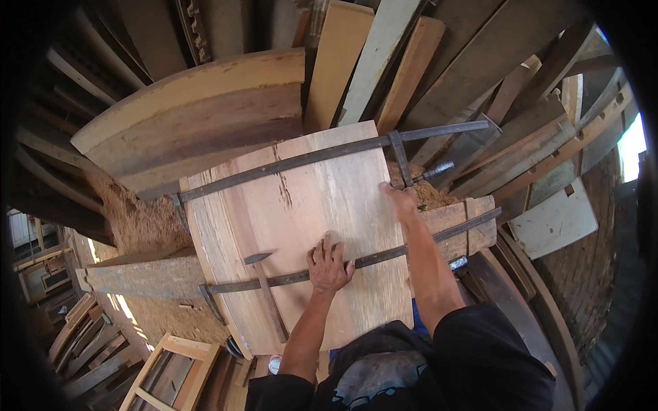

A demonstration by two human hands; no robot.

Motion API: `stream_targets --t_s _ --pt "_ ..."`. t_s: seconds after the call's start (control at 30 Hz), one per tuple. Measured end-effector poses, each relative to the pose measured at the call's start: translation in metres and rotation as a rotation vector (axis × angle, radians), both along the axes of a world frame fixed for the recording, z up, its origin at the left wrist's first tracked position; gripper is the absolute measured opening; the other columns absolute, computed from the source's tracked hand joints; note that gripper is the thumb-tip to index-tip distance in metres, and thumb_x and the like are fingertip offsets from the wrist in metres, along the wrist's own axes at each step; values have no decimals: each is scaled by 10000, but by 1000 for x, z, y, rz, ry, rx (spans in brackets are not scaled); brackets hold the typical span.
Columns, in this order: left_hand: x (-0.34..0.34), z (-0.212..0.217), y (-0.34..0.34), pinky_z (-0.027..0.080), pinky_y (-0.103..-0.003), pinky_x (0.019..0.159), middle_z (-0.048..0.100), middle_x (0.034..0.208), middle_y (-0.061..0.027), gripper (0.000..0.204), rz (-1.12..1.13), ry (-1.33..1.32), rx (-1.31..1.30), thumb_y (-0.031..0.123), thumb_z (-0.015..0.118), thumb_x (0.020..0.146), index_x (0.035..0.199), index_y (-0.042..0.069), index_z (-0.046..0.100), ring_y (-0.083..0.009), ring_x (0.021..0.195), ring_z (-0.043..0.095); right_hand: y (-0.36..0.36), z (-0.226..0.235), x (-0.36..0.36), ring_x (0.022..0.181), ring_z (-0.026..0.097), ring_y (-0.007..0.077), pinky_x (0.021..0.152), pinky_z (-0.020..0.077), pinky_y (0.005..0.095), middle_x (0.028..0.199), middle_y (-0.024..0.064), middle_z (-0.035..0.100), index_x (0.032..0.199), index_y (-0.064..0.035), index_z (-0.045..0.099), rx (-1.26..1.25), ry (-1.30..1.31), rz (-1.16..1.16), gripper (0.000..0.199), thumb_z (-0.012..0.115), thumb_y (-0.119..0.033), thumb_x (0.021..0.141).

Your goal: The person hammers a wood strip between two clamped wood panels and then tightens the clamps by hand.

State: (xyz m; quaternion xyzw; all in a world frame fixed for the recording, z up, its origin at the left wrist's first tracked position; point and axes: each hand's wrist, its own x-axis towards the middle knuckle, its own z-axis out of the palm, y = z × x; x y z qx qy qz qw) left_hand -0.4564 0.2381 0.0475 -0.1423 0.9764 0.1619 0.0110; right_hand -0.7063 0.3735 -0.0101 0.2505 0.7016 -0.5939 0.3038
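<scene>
Left hand: the left hand (328, 266) lies flat with fingers spread on the glued board panel (301, 226), its fingertips by the near bar clamp (356, 261), gripping nothing.
Right hand: the right hand (401, 200) reaches to the panel's edge at 3 o'clock, fingers bent against the sliding jaw of the far bar clamp (329, 154); I cannot tell whether it clasps the jaw or only presses on it.
Panel: it sits at the centre of the view, pale boards edge to edge, resting on rough beams (147, 274) with both clamps across it.
Hammer: a hammer (266, 291) lies loose on the panel at 7 o'clock from the left hand, head toward the middle.
Screw handle: the far clamp's screw (433, 170) sticks out at 1 o'clock from the right hand.
Risk, buckling: too much squeeze from the clamps would likely bow the boards upward (the flat palm looks like the only thing holding them down).
Risk, pinch: fingers near the jaw could get caught if it slips along the bar.
Risk, hammer: a jolt to the panel could send it sliding off the near edge.
Surroundings: stacked planks (384, 61) at 12 o'clock, sawdust (133, 216) at 9 o'clock.
</scene>
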Motion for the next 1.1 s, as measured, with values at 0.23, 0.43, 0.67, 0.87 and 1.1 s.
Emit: stream_targets --t_s 0.23,0.43,0.67,0.87,1.1 --pt "-11 0 12 280 -571 1021 369 1481 -193 598 -26 -109 1 412 664 736 1234 102 545 -362 1292 369 52 -43 -19 936 614 182 758 503 342 1003 95 662 1049 9 656 103 -82 202 381 818 -212 785" --pt "4 -2 1 269 -578 1023 344 1490 -204 599 -2 -121 -30 381 658 738 1242 87 519 -376 1289 355 80 77 -58 1051 557 389 919 446 469 1184 219 577 1278 -17 510 1006 735 877 574 684 -180 756" --pt "-9 1 9 308 -580 979 393 1454 -226 574 -33 -51 -70 349 643 730 1221 79 521 -398 1207 427 101 22 -121 978 600 311 870 447 437 997 139 652 1062 -39 591 917 1107 1356 328 628 -115 744" --pt "-4 -4 5 345 -567 947 438 1419 -236 549 -34 -14 -125 366 614 746 1204 74 535 -398 1173 459 89 20 -139 880 680 328 796 506 442 840 137 704 965 -43 658 859 962 1593 222 630 -97 751" --pt "-14 -5 9 337 -568 945 439 1412 -249 526 -62 44 -99 369 574 794 1219 63 527 -410 1155 471 73 40 -169 951 688 314 772 542 422 924 192 708 868 -23 710 804 431 2001 173 652 -92 720"
